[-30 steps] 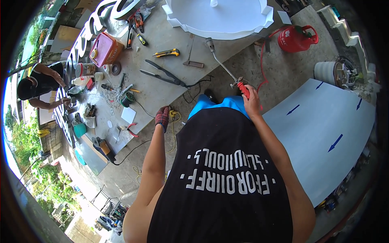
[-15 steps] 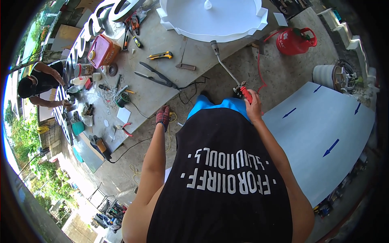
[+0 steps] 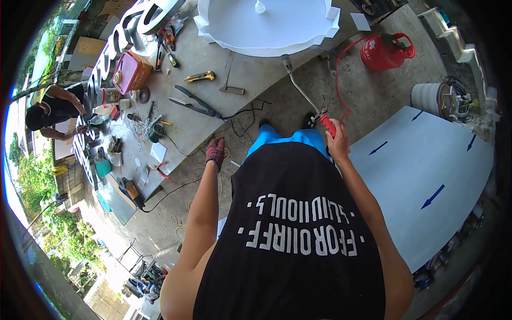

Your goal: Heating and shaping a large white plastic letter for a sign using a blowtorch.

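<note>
My right hand [image 3: 337, 143], bare, is wrapped around the red handle of a gas torch [image 3: 304, 96]. The torch's long metal neck reaches away from me, and its nozzle is close to the near rim of a big white round piece with a scalloped, upturned edge [image 3: 266, 32]. No flame can be made out. From the handle, a red hose [image 3: 339, 88] runs to a red gas cylinder [image 3: 385, 52] on the floor. My left hand [image 3: 215, 151], in a dark red work glove, hangs by the table edge with fingers extended and holds nothing visible.
The grey table [image 3: 208, 128] bears a yellow utility knife [image 3: 200, 76], large black shears [image 3: 196, 101], a scraper-like tool [image 3: 232, 90], an orange tub [image 3: 133, 72] and an angle grinder [image 3: 130, 193]. A pale sheet [image 3: 410, 181] lies right. Cables cross the floor. Another person [image 3: 56, 109] works far left.
The torch has shifted a little to the right along the white piece's rim, my right hand with it. One of my shoes now shows beside the torch. My left hand has barely moved.
</note>
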Motion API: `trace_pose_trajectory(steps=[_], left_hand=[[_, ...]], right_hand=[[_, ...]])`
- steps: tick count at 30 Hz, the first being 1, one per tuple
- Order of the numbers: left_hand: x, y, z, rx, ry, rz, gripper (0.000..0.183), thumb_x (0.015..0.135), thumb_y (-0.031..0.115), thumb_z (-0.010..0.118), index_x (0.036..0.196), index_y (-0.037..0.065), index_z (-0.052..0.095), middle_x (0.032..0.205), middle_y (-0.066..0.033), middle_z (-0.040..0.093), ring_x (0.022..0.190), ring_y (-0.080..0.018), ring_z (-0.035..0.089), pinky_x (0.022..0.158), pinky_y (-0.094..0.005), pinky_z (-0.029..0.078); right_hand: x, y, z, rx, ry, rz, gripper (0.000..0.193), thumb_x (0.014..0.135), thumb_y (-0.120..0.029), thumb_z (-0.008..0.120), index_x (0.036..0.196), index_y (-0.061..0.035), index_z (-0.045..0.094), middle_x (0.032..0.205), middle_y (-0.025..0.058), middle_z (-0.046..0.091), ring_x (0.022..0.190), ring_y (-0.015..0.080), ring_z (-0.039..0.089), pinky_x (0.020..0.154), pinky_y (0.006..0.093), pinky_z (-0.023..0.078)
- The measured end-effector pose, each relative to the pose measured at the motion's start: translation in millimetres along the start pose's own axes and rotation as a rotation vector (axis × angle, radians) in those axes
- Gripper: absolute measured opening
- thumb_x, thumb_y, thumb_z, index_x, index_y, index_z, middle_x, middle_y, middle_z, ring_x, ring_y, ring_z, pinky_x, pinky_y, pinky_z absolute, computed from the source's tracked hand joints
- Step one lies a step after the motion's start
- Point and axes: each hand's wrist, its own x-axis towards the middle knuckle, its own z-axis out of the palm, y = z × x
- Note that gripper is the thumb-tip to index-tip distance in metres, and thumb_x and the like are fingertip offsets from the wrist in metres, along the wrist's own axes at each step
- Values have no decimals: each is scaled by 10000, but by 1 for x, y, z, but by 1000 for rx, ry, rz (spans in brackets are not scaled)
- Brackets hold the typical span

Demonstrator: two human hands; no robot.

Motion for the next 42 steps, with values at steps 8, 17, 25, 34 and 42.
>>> trace_pose_trajectory(steps=[8, 17, 25, 34, 42], left_hand=[[5, -26, 23, 10, 43, 45, 392, 1004, 374, 572, 1243, 84, 685, 1146, -159, 721, 1102, -306, 668, 961, -399, 500], [-9, 0, 33, 14, -18, 15, 399, 1015, 359, 577, 1277, 71, 663, 1207, -125, 701, 1139, -258, 642, 973, -358, 482], [20, 108, 36, 120, 148, 328, 314, 985, 323, 608, 1205, 119, 699, 1165, -139, 709, 1129, -303, 646, 990, -405, 479], [115, 326, 71, 629, 163, 758, 492, 852, 362, 733, 1307, 207, 633, 1341, -107, 626, 1288, -326, 539, 1111, -483, 356], [162, 377, 124, 986, -34, 771, 493, 858, 313, 715, 1343, 269, 632, 1404, 8, 600, 1326, -285, 516, 1128, -475, 318]], right_hand=[[4, 14, -21, 9, -15, 15, 518, 844, 16, 679, 1326, -96, 526, 1249, 188, 599, 1170, 413, 575, 979, 464, 472], [9, 32, -35, 4, -2, -10, 507, 847, 12, 682, 1319, -99, 533, 1242, 187, 599, 1161, 414, 587, 956, 463, 486], [14, 40, -49, 1, -7, 14, 502, 845, 19, 687, 1311, -96, 540, 1235, 185, 604, 1151, 414, 602, 954, 459, 491], [18, 46, -78, 0, -52, 44, 494, 841, 6, 705, 1298, -102, 551, 1212, 187, 619, 1116, 415, 616, 933, 454, 502], [-2, 52, -104, -17, 26, 80, 486, 848, -16, 723, 1298, -91, 557, 1206, 184, 628, 1103, 399, 625, 920, 447, 502]])
